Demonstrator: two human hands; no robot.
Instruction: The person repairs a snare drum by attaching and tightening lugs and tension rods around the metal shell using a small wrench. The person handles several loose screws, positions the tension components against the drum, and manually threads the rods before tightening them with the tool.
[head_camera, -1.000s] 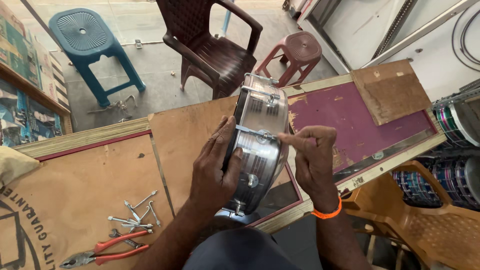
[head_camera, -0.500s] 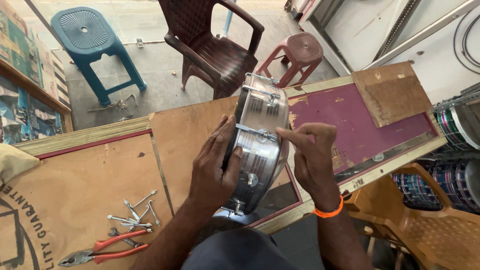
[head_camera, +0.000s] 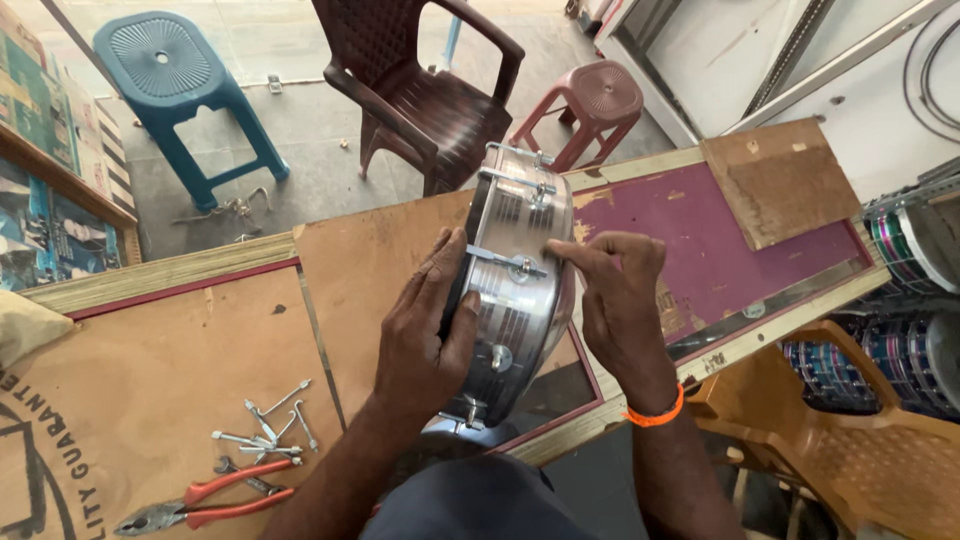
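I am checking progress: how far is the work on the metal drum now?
Looks done: several tension rods already sit on the metal drum shell. In hand: the left hand steadies the shell on its edge while the right hand fingers one rod. Possibly left: loose metal rods lie beside red-handled pliers.

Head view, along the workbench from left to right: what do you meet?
Red-handled pliers → loose metal rods → left hand → metal drum shell → right hand → brown board piece.
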